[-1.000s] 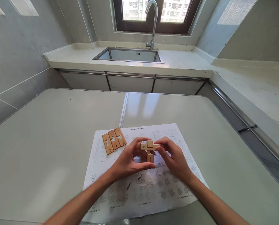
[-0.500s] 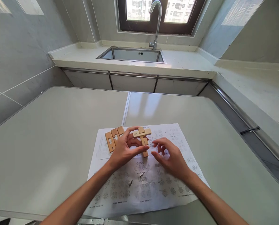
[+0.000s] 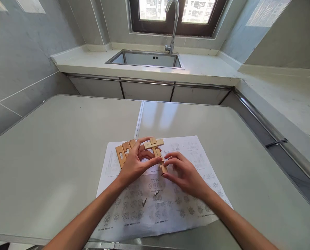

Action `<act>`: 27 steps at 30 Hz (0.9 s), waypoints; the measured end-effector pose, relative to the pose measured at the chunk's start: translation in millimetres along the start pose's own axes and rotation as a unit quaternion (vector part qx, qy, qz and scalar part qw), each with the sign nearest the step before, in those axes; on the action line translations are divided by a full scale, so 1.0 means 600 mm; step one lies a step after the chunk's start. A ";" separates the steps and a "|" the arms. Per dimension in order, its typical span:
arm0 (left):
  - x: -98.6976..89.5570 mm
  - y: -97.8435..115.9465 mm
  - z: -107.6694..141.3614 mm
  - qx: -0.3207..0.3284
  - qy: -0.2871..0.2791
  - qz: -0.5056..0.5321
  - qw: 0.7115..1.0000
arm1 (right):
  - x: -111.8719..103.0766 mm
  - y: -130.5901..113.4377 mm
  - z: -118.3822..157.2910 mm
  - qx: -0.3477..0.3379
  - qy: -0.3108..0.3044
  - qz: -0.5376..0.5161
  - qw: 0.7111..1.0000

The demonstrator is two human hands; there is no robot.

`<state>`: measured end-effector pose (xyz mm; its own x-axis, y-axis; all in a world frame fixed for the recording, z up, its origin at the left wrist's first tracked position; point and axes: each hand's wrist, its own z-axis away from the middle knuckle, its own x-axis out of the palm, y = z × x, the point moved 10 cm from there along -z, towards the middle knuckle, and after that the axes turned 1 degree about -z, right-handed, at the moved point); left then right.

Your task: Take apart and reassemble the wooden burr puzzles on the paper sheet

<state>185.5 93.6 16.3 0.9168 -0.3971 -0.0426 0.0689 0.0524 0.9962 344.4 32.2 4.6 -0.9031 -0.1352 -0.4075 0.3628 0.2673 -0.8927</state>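
My left hand (image 3: 136,159) is closed around a cross-shaped group of interlocked wooden puzzle pieces (image 3: 154,143), held above the paper sheet. Its thumb presses on the near side of the group. With thumb and fingers, my right hand (image 3: 183,173) pinches the lower end piece (image 3: 162,169) of that group. Just left of my left hand, several flat wooden puzzle pieces with cut-out slots (image 3: 121,156) lie side by side on the sheet, partly hidden by the hand.
A printed paper sheet (image 3: 134,222) with small line drawings lies on the pale table (image 3: 53,156). Two small dark slivers (image 3: 144,202) rest on it. Beyond the table are a counter (image 3: 201,66), a sink (image 3: 144,59) and a tap (image 3: 175,24) below a window.
My right hand has moved left and closed on the lower end of the wooden group. The group has tilted, its lower end now pointing more to the right.
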 end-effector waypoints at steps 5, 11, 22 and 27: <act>0.009 0.014 0.004 0.042 -0.025 -0.027 0.998 | -0.007 0.025 -0.001 0.133 -0.015 -0.251 0.959; 0.035 0.026 0.014 0.100 -0.070 -0.100 0.988 | -0.008 0.049 0.002 0.154 -0.009 -0.314 0.937; 0.047 0.032 0.023 0.166 -0.104 -0.164 0.967 | -0.002 0.048 0.002 0.166 -0.028 -0.336 0.927; 0.054 0.040 0.025 0.187 -0.133 -0.170 0.958 | 0.006 0.041 0.002 0.176 -0.050 -0.354 0.917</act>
<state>211.0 68.1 39.9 0.7307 -0.5543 -0.3984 0.1548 -0.4338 0.8876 350.4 37.4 -19.2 -0.9217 -0.2473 0.2990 -0.2398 -0.2427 -0.9400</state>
